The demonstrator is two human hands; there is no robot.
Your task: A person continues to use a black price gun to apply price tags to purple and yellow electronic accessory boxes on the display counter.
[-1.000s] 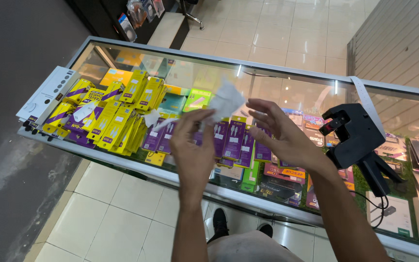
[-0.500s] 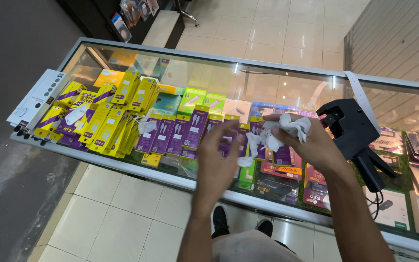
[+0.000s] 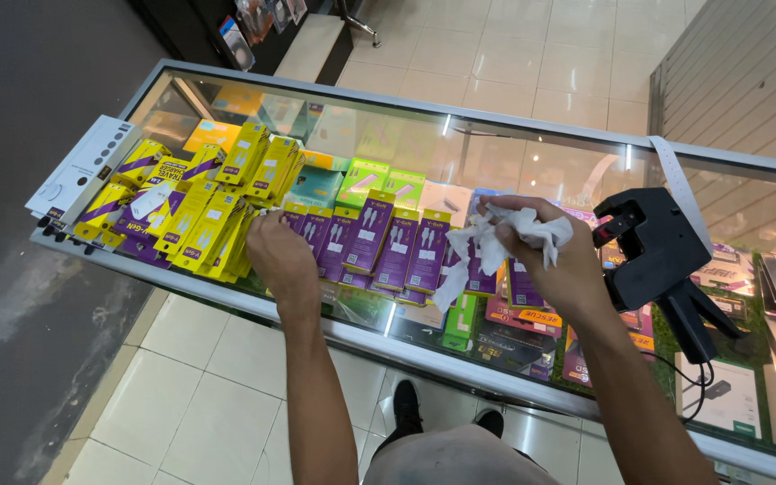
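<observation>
Both forearms are bare, with no sleeves, watch or rings showing. Below them, a grey shirt front [image 3: 460, 458] and dark shoes [image 3: 406, 404] on the tiles.

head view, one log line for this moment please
left hand: on purple boxes | right hand: clutching crumpled white cloth | black label gun: beside, untouched

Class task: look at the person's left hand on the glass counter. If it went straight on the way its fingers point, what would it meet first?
Most likely the purple boxes standing just beyond the left hand, though the fingertips are hidden, so depth is uncertain.
</observation>
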